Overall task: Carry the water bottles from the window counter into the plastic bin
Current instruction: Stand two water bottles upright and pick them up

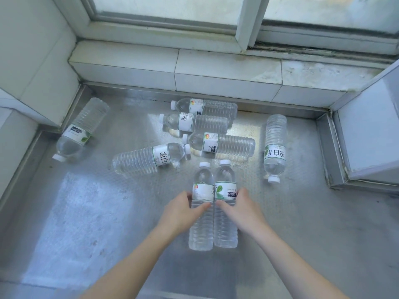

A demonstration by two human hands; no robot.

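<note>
on the steel counter (90, 212), both hands grip 2 touching bottles: left hand (183, 210), right hand (241, 209).

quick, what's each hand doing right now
Left hand: closed around the left bottle of the pair.
Right hand: closed around the right bottle.

Patterned steel window counter (86, 212), approx eight clear water bottles (216, 145) lying flat on it, caps white
</note>
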